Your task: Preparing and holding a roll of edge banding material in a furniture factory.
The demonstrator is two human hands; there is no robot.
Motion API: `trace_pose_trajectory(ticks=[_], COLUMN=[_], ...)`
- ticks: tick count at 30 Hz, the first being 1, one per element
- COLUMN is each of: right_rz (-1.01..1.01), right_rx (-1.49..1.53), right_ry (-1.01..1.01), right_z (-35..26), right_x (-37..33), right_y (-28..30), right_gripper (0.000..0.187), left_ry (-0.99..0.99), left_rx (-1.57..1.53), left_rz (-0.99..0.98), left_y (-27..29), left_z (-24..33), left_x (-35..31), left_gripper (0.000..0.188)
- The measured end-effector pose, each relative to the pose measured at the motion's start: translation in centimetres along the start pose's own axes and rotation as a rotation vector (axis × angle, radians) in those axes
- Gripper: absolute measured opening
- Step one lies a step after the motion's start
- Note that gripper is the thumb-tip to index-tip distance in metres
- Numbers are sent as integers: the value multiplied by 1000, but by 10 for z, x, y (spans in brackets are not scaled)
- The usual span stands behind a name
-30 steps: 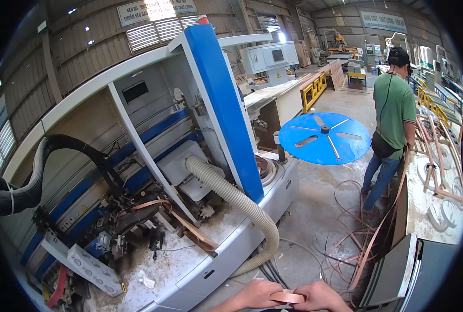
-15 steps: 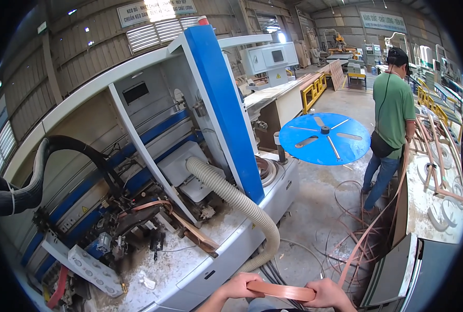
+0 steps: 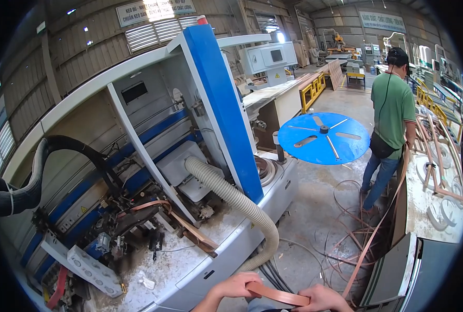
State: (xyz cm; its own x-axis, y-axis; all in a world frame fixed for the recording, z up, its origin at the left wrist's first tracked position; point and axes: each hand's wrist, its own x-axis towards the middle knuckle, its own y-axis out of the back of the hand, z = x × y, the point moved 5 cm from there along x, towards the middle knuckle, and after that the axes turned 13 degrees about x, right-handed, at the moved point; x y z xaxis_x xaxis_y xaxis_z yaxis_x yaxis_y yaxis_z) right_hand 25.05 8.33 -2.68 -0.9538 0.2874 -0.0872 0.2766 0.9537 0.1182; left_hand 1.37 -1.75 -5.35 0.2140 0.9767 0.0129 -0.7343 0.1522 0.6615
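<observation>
A reddish-brown roll of edge banding (image 3: pixel 281 295) spans the gap between my hands at the bottom of the view. My left hand (image 3: pixel 234 285) is closed around its left end. The right end is gripped in my right hand (image 3: pixel 322 299), fingers wrapped over it. From beside my right hand a long strip of banding (image 3: pixel 365 252) stretches up toward the worktable on the right, where a person in a green shirt (image 3: pixel 394 104) stands turned away. Loose loops of banding (image 3: pixel 340 234) lie tangled on the floor near that person's feet.
On the left stands a large edge-banding machine (image 3: pixel 222 114) with a blue post and a ribbed hose (image 3: pixel 236 200). A round blue turntable (image 3: pixel 309 148) juts out beyond it. Strips and pale coils cover the worktable (image 3: pixel 416 218) at right.
My right hand has dropped slightly and shifted left, tilting the roll down at its right end. The trailing strip has swung a little to the right. My left hand has barely moved.
</observation>
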Motion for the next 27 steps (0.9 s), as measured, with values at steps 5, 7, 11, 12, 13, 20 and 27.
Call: trace_pose_trajectory(ticks=[5,7,11,12,13,20,27], right_rz=[31,-4,-7,-5,-31,-63,-59], right_rx=[-186,-185,-129,-127,-184,-288,-280], right_ry=[37,65,148,148,138,84,152], right_z=[-1,-6,-24,-26,-28,-25,-31], right_x=[3,6,6,6,6,5,5], right_y=[1,-2,-5,-5,-7,-13,-10], right_gripper=[40,40,42,42,43,42,42], left_ry=[-242,-256,-178,-177,-181,-228,-176], left_rx=[395,355,444,452,452,378,428], left_rz=[266,245,206,221,218,227,186], left_y=[-1,-10,-5,-3,-4,-6,-9], left_z=[69,87,95,94,90,77,79], left_x=[9,12,10,7,5,1,-3], left_gripper=[46,42,25,24,24,25,29])
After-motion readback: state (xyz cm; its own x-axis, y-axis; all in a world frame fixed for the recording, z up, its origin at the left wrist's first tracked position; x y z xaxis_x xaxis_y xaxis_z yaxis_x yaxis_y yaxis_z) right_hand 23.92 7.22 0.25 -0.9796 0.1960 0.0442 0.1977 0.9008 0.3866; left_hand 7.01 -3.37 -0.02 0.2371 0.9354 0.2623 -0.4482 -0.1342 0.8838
